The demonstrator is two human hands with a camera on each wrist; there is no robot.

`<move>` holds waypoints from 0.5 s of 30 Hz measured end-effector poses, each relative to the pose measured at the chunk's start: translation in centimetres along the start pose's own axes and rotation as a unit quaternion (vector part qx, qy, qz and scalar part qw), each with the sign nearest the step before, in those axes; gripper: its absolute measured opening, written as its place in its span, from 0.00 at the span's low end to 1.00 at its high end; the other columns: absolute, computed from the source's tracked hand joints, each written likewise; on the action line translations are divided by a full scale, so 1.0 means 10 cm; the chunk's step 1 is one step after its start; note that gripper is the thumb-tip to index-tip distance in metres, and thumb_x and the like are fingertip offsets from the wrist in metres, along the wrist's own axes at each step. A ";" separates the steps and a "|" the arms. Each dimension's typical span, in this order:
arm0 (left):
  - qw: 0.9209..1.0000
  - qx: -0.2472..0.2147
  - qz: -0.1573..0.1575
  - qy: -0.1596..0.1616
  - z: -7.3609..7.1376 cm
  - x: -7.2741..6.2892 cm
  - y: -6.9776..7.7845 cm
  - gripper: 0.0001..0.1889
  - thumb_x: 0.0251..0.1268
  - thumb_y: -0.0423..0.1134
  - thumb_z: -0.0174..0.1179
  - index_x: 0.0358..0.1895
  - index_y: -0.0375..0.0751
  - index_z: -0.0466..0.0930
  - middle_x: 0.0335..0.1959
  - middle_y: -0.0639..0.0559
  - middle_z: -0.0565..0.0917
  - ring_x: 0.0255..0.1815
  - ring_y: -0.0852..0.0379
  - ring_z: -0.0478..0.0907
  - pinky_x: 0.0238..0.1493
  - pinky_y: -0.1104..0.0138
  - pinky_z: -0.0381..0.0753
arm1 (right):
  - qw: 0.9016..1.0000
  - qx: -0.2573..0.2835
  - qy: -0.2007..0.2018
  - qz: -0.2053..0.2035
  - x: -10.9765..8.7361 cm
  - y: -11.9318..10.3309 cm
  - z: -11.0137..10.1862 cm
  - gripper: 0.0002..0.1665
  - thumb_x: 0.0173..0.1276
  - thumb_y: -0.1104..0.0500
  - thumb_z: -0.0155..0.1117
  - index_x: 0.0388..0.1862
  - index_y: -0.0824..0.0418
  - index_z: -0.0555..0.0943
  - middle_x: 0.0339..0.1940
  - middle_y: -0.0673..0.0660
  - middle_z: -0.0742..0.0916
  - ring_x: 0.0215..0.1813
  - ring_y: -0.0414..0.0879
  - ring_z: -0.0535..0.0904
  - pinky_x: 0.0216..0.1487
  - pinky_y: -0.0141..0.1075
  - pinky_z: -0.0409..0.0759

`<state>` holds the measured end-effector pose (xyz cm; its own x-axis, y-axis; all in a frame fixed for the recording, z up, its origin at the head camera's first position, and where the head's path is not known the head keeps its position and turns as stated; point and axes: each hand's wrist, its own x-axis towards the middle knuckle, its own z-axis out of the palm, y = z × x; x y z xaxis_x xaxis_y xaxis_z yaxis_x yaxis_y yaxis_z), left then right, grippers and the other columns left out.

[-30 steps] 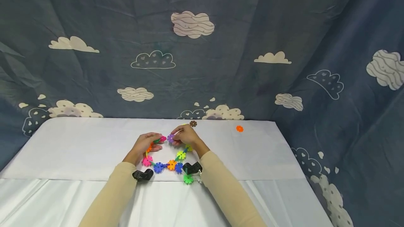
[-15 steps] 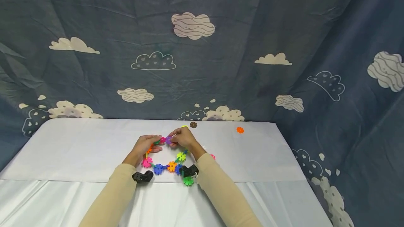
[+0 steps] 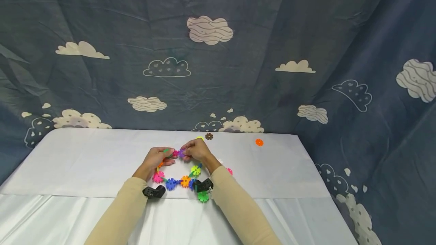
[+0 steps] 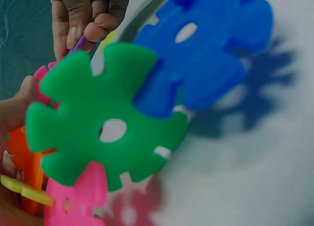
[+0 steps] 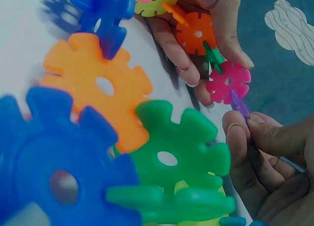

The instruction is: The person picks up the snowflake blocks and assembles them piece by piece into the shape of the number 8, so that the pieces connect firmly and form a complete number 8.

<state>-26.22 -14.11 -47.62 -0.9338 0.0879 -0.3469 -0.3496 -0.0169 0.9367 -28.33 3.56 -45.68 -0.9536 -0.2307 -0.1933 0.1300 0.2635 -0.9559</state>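
Observation:
A chain of colourful notched plastic discs curves between both hands. My left hand point(image 3: 156, 160) holds its far end, thumb and fingers at a pink disc point(image 5: 229, 82) joined to a small green disc point(image 5: 213, 57) and an orange disc point(image 5: 197, 34). Thumb and finger of my right hand point(image 3: 199, 151) pinch a purple disc point(image 5: 240, 106), seen edge-on in the right wrist view, its rim at a slot of the pink disc. Nearer the body, the chain runs through a pink disc point(image 3: 158, 177), a blue disc point(image 3: 171, 183), an orange disc point(image 3: 185, 181) and a yellow-green disc point(image 3: 195, 170).
Loose on the white table point(image 3: 85, 162) lie a brown disc point(image 3: 209, 136) and an orange disc point(image 3: 259, 142) towards the back. Another pink disc point(image 3: 229, 171) peeks out beside the right sleeve. A green disc point(image 3: 203, 196) sits below the right wrist. A cloud-patterned curtain point(image 3: 238, 86) hangs behind.
My right hand has moved left, bringing the purple disc from a small gap up against the pink one. My left hand has stayed nearly still. The head view has tilted slightly upward.

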 end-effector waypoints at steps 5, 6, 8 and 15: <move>1.000 0.006 -0.005 0.014 0.00 0.00 0.01 0.20 0.71 0.36 0.56 0.59 0.25 0.72 0.32 0.48 0.86 0.27 0.58 0.85 0.34 0.70 0.85 | 1.000 0.004 0.006 0.006 -0.01 -0.02 0.01 0.08 0.59 0.79 0.62 0.38 0.77 0.83 0.23 0.65 0.86 0.17 0.41 0.78 0.24 0.33 0.83; 1.000 0.003 -0.005 0.016 0.00 0.00 0.02 0.20 0.71 0.36 0.56 0.59 0.25 0.72 0.32 0.47 0.86 0.27 0.58 0.85 0.33 0.70 0.85 | 1.000 0.003 0.008 0.005 -0.01 -0.02 0.02 0.08 0.59 0.79 0.62 0.38 0.77 0.83 0.24 0.65 0.86 0.17 0.41 0.78 0.24 0.33 0.84; 1.000 -0.001 -0.004 0.015 0.00 0.01 0.01 0.20 0.71 0.35 0.56 0.59 0.24 0.72 0.33 0.47 0.86 0.27 0.58 0.85 0.34 0.69 0.85 | 1.000 0.003 0.010 0.006 -0.01 -0.02 0.03 0.08 0.59 0.79 0.62 0.38 0.76 0.83 0.24 0.65 0.86 0.17 0.41 0.78 0.24 0.33 0.83; 1.000 0.007 -0.012 0.002 -0.01 -0.01 0.01 0.22 0.71 0.39 0.57 0.62 0.28 0.71 0.40 0.43 0.86 0.29 0.57 0.85 0.37 0.67 0.85 | 1.000 -0.008 0.011 0.003 -0.01 0.00 0.04 0.08 0.60 0.77 0.62 0.39 0.75 0.84 0.21 0.60 0.84 0.17 0.40 0.78 0.24 0.32 0.83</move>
<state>-26.16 -14.21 -47.50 -0.9254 0.0846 -0.3695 -0.3710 -0.0013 0.9286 -28.17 3.20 -45.72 -0.9586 -0.2087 -0.1939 0.1316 0.2791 -0.9512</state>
